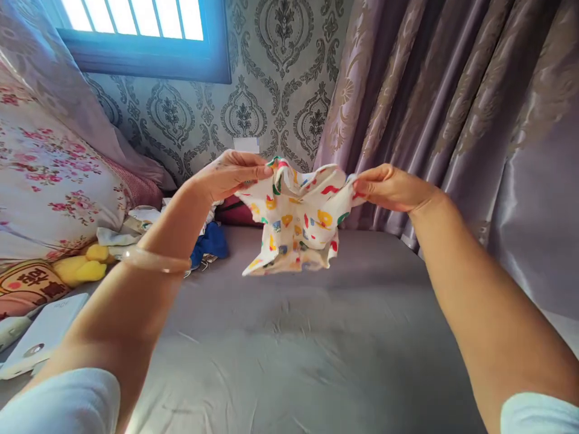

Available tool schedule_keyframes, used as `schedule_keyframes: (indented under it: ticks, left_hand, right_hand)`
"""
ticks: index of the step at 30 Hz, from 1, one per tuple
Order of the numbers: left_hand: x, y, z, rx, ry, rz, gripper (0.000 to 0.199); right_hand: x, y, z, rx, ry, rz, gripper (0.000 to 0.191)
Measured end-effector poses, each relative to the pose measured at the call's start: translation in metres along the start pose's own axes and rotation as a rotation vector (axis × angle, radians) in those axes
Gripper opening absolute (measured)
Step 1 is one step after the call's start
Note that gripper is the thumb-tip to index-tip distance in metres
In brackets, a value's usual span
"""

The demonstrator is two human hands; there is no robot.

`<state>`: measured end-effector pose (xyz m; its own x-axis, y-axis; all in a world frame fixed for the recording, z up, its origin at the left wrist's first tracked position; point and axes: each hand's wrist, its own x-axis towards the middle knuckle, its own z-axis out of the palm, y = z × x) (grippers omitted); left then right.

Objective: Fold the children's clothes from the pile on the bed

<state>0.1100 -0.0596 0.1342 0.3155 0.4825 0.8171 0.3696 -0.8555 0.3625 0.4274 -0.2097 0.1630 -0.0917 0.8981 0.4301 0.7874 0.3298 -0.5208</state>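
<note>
A small white shirt printed with red, yellow, green and blue shapes hangs in the air over the bed. Its left shoulder corner is pinched in my left hand, thumb on the near side. My right hand grips the opposite corner between thumb and fingers. Between the two hands the top edge sags, and the lower part hangs loose with a crooked hem. Both arms are stretched forward.
A grey sheet covers the bed. At left lie a blue cloth, a yellow plush toy, a white flat box and a floral fabric. Purple curtains hang at right, beside a patterned wall.
</note>
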Motion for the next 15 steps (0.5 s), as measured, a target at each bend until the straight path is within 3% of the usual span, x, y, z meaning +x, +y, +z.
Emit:
schedule_keyframes:
  ticks: [2, 10, 15]
  left_hand:
    - [0.002, 0.000, 0.003, 0.012, -0.104, -0.063, 0.019]
    - [-0.002, -0.001, 0.022, -0.109, -0.059, -0.194, 0.014]
    - [-0.008, 0.005, 0.031, -0.265, -0.174, -0.288, 0.023]
  right_hand:
    - [0.002, 0.002, 0.001, -0.030, 0.019, 0.028, 0.031]
    - [-0.003, 0.003, 0.006, 0.117, -0.091, 0.036, 0.028]
    - [0.001, 0.011, 0.012, 0.133, -0.082, 0.032, 0.031]
